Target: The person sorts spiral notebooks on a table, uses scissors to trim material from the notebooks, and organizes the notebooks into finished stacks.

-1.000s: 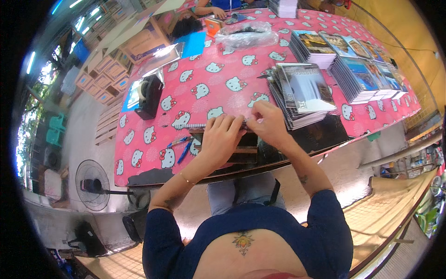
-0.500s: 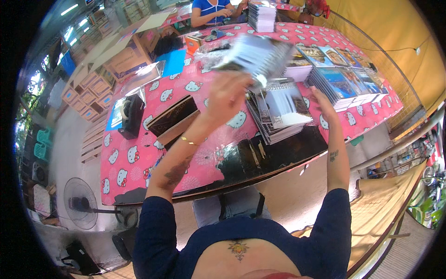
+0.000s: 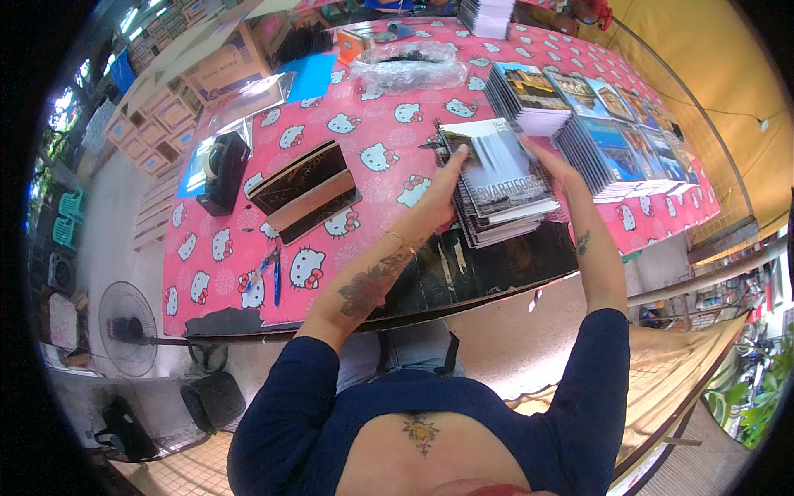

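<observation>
A spiral notebook with a grey waterfall cover lies on top of an uneven stack of notebooks near the front of the table. My left hand grips the stack's left, spiral-bound side, its thumb over the cover's edge. Against the top right edge, my right hand presses with its fingers around the side, so the notebooks sit between both palms. Some fingertips of each hand are hidden by the notebooks and by the hands themselves.
Neat notebook piles stand to the right on the pink patterned tablecloth. Left of my arm are a wooden stand, a black tape dispenser and a blue pen. Clear plastic wrap lies farther back.
The notebook my left hand carried through the air is now down on the stack. My left hand has moved right and nearer to me, and my right hand has closed in on the stack's edge.
</observation>
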{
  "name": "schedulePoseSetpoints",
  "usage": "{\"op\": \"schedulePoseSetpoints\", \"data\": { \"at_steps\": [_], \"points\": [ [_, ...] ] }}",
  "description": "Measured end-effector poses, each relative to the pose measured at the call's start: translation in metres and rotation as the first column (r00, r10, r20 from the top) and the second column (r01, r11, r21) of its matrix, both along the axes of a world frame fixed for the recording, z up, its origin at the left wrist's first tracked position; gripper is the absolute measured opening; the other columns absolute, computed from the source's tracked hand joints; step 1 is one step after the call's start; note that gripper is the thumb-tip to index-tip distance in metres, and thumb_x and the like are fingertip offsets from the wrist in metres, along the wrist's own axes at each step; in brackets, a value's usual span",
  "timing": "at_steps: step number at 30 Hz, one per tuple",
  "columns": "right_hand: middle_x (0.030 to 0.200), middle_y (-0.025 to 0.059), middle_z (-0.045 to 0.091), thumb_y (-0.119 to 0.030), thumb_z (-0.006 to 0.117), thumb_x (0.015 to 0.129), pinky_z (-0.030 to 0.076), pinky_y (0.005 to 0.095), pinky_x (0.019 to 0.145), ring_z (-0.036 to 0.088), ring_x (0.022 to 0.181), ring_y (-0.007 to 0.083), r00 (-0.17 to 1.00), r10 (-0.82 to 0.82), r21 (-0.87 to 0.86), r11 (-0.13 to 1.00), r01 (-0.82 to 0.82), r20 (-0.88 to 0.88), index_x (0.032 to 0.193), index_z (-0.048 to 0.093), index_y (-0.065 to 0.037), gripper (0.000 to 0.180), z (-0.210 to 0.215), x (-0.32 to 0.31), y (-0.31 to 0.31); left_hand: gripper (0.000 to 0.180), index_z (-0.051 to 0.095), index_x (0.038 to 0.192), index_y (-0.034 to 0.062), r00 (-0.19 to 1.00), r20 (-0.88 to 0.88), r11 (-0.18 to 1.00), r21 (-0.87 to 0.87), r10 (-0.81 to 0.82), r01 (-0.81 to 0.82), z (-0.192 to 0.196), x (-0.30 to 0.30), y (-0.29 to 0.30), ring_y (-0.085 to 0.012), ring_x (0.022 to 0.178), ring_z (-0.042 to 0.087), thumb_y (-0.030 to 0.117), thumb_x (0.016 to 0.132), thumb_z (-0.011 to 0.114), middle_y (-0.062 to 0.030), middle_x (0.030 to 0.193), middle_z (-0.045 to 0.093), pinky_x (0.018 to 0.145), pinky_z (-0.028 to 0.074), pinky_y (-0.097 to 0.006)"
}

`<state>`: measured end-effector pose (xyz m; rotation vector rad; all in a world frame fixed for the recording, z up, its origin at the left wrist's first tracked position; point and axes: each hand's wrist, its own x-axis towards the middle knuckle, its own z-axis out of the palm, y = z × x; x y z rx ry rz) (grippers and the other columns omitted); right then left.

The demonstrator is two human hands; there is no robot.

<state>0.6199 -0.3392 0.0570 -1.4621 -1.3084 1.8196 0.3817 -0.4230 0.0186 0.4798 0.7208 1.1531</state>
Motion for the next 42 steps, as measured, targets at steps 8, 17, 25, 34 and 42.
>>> {"op": "schedulePoseSetpoints", "data": {
  "at_steps": [8,17,25,34,42],
  "points": [
    [0.108,0.01,0.066,-0.059,0.07,0.076,0.054,0.0356,0.081,0.065,0.089,0.0202,0.975,-0.092,-0.015,0.996,0.091,-0.2,0.123,0.058,-0.004,0.073,-0.029,0.007,0.002,0.041,0.057,0.11,0.0,0.998,0.059,1.0,0.008,-0.005,0.004,-0.017,0.009,0.02,-0.0226,0.079,0.066,0.031,0.085,0.063,-0.0111,0.096,0.064,0.072,0.057,-0.038],
    [0.101,0.0052,0.06,-0.045,0.069,0.081,0.05,0.0348,0.082,0.059,0.089,0.019,0.917,-0.199,0.012,0.976,0.216,-0.345,0.129,0.05,-0.012,0.061,-0.06,0.025,-0.061,0.037,0.059,0.106,0.0011,0.99,0.042,0.99,0.043,-0.135,0.133,-0.006,0.001,-0.026,-0.0219,0.083,0.066,0.032,0.086,0.061,-0.0104,0.095,0.065,0.078,0.055,-0.037],
    [0.143,0.0148,0.038,-0.013,0.07,0.073,0.034,0.0363,0.106,0.042,0.126,0.0263,0.909,-0.16,0.513,0.782,0.354,-0.384,0.151,0.017,-0.006,0.094,-0.043,0.0,-0.156,0.041,0.06,0.111,0.0037,0.983,0.069,0.982,0.088,-0.172,0.166,0.002,-0.013,-0.06,-0.0194,0.08,0.067,0.036,0.086,0.065,-0.0091,0.097,0.066,0.074,0.056,-0.032],
    [0.141,0.0232,0.024,-0.029,0.08,0.058,0.022,0.0477,0.11,0.027,0.132,0.0358,0.905,-0.395,0.976,0.074,0.206,-0.161,0.149,0.023,-0.004,0.11,-0.028,-0.021,-0.244,0.063,0.056,0.12,0.0011,0.968,-0.13,0.914,0.322,-0.215,0.247,-0.002,-0.024,-0.065,-0.023,0.087,0.064,0.039,0.072,0.072,-0.0086,0.104,0.066,0.082,0.054,-0.038],
    [0.15,0.0209,0.015,-0.035,0.085,0.062,0.019,0.0435,0.113,0.023,0.137,0.0308,0.863,-0.41,0.885,0.224,0.409,-0.295,0.149,-0.009,0.001,0.132,-0.071,-0.056,-0.269,0.082,0.051,0.13,0.0017,0.966,0.075,0.888,0.417,-0.247,0.195,-0.1,-0.045,-0.005,-0.0245,0.113,0.058,0.062,0.077,0.066,-0.0115,0.128,0.057,0.098,0.046,-0.041]
  ]
}}
